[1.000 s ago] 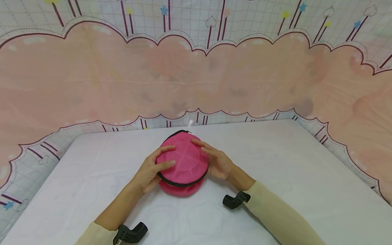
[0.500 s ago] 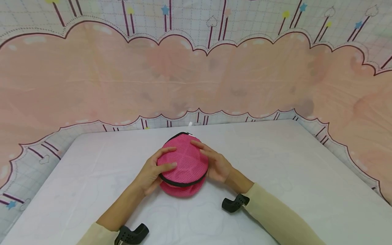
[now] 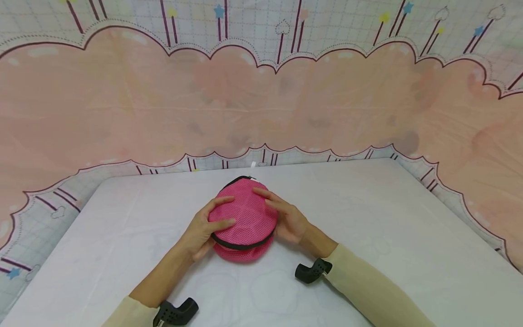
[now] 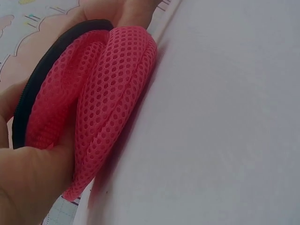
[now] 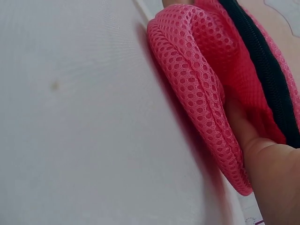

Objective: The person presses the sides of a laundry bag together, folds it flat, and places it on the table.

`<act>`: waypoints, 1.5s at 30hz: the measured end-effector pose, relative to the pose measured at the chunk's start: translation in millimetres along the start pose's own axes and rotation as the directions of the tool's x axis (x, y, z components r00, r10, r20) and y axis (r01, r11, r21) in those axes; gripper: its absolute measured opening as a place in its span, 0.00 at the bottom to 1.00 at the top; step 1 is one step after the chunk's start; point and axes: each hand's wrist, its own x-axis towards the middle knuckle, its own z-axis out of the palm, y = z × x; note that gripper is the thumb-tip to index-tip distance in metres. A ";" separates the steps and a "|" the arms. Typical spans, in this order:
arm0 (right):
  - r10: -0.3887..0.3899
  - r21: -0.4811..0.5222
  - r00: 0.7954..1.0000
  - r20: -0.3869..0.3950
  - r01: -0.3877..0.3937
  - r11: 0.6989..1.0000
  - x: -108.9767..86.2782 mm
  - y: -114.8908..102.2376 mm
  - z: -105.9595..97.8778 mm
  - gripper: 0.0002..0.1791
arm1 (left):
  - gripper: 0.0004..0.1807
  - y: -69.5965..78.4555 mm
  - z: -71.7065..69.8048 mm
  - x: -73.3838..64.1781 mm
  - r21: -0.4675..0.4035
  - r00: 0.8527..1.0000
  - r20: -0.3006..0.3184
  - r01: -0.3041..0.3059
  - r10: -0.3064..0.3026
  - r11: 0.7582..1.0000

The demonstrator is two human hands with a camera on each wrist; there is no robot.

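Note:
A round pink mesh laundry bag (image 3: 247, 211) with a black zipper (image 3: 245, 246) round its side stands between both hands. My left hand (image 3: 201, 229) grips its left side, the thumb and a finger lying over the top panel. On the opposite side, my right hand (image 3: 291, 221) holds the bag with its fingertips on the upper right edge. In the left wrist view the mesh (image 4: 115, 89) is folded inward below the zipper, with part of the hand tucked in the fold. A similar crease shows in the right wrist view, where the right hand (image 5: 274, 168) reaches into it.
A white-covered table (image 3: 367, 209) lies under the bag. Behind it hangs a peach and white printed cloth (image 3: 261, 109) with cartoon candles. Black wrist cameras (image 3: 175, 312) sit at both sleeves. A small white tag (image 3: 253, 164) sticks up behind the bag.
The bag's far top edge has dipped slightly since a second ago, and less of the white tag shows. Both hands keep nearly the same hold on the laundry bag.

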 end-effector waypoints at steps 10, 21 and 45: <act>0.004 0.003 1.000 0.014 -0.004 1.000 2.0 -4.0 -5.6 0.25 | 0.27 6.8 -2.3 2.2 0.035 1.000 0.008 0.024 -0.025 0.999; 0.114 -0.003 0.993 -0.014 -0.114 0.994 1.6 -9.4 -4.9 0.26 | 0.23 7.0 -7.4 2.0 0.117 1.000 0.003 0.016 -0.016 0.993; 0.166 -0.323 0.963 -0.211 -0.229 0.918 2.9 -15.0 1.5 0.22 | 0.40 14.5 -1.9 0.3 0.512 0.980 -0.199 0.081 0.026 0.855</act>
